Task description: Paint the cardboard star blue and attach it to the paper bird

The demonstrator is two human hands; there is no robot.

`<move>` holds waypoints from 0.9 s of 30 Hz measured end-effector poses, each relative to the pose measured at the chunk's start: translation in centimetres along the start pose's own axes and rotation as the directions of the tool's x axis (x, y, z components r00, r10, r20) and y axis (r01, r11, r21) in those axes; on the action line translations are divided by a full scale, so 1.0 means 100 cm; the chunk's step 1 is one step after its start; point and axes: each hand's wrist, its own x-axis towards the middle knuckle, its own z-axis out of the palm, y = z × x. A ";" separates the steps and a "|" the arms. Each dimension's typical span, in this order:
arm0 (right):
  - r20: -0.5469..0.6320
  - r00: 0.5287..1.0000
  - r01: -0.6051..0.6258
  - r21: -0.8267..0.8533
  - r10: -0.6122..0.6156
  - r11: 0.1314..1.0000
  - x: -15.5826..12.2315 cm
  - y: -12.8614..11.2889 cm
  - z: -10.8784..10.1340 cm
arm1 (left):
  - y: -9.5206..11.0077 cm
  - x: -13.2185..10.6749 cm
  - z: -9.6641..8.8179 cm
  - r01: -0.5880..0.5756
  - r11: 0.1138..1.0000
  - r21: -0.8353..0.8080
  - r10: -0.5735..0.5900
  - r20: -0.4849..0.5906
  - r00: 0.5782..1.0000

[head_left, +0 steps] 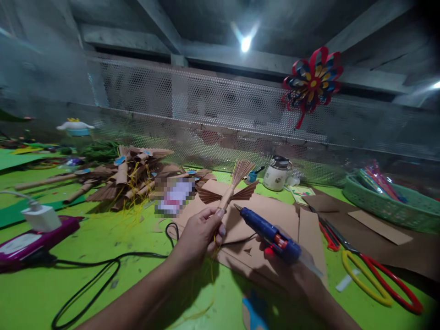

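Between the fingers of my left hand [202,229] is a brown paper bird [227,195], its pleated tail fanned upward and two pleated wings spread sideways. Yellow string dangles below that hand. My right hand [285,263] is wrapped round a blue hot glue gun [264,227], with a small red light glowing near its grip. The gun's nozzle points up and left, a short way from the bird's body and apart from it. Under both hands lie sheets of brown kraft paper [271,208]. A blue paper piece [254,311] rests at the near edge.
Similar paper birds [127,176] are heaped at left, near a purple power strip [41,240] with a black cord. Scissors [371,266] with red and yellow handles lie at right, before a green basket [395,201]. A white jug [277,174] stands by the mesh screen [223,110].
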 end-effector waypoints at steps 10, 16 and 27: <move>0.028 0.999 0.024 0.147 -0.029 0.989 0.007 0.013 -0.001 | 0.003 -0.013 0.006 0.067 0.993 -0.093 -0.054 0.139 0.989; 0.025 0.998 0.047 0.088 -0.049 0.995 0.008 0.008 -0.004 | 0.009 -0.019 0.008 0.169 0.968 -0.187 -0.132 0.196 0.972; -0.046 0.998 0.056 0.053 -0.054 0.997 0.007 0.019 -0.001 | 0.013 -0.023 0.009 0.267 0.938 -0.221 -0.228 0.187 0.955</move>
